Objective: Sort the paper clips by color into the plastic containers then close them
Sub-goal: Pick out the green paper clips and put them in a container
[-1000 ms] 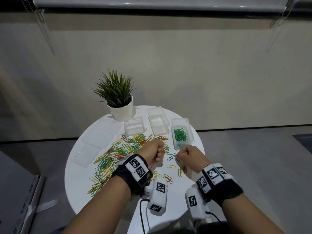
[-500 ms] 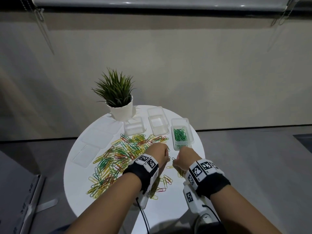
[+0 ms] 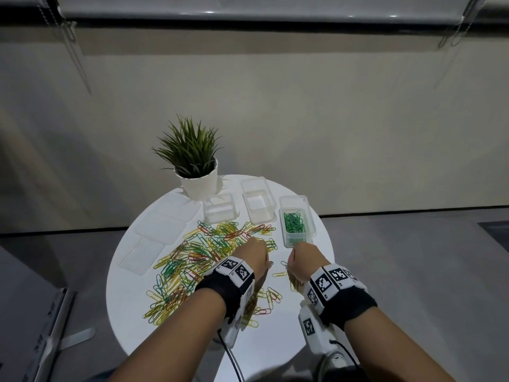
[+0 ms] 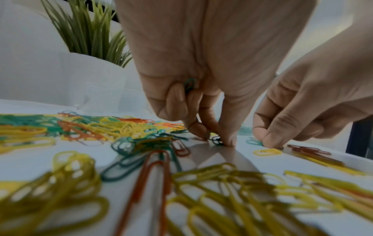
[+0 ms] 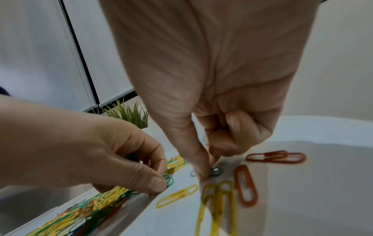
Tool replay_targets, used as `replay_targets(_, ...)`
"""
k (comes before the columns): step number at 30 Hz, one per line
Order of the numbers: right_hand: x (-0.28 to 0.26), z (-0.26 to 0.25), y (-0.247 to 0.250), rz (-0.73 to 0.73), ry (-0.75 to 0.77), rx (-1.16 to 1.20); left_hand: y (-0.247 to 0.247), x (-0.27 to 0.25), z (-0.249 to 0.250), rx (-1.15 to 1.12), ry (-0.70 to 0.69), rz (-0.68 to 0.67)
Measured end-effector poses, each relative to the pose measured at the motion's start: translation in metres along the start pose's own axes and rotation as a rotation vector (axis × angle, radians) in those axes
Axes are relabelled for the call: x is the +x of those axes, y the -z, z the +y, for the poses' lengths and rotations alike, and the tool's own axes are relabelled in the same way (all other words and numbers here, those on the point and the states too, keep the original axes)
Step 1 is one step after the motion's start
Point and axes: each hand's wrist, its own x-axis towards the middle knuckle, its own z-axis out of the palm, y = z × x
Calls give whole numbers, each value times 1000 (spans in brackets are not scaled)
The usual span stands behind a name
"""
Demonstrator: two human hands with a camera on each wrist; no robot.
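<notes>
The mixed paper clips (image 3: 198,260) are spread across the counter (image 3: 126,288); a green clip (image 4: 217,140) is pinched against it by the left hand (image 3: 254,257); another (image 5: 216,171) is pinched by the right hand (image 3: 304,260), directly below the green-clip container (image 3: 296,220) and nearer it; no legible writing is seen.

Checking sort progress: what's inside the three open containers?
Right container holds only green clips. Middle container and left container look empty. The right one's near end is partly hidden.
</notes>
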Motion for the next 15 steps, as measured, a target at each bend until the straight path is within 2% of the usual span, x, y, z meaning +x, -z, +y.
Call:
replay_targets(4,-2,-3,5,-91,-12,21,2,-2,2,-2,-6,-20)
replay_targets(6,-4,1,8,-127,9,171,3,-6,-3,-114,16,-20)
replay_targets(7,-5,5,9,-165,5,319,4,-9,-7,-213,29,-21)
replay_targets(9,-8,13,11,-263,-28,753,12,-15,-13,-532,85,-21)
replay_targets(11,-11,17,12,-331,-53,1188,18,-17,-19,-1078,211,5)
replay_targets(13,-16,16,13,-354,-63,1492,26,-19,-23,-1626,334,7)
replay_targets(14,-20,13,16,-365,-57,1601,27,-18,-25,-1763,353,-17)
replay_targets(15,-21,12,16,-379,-54,1682,28,-16,-25,-1806,362,-42)
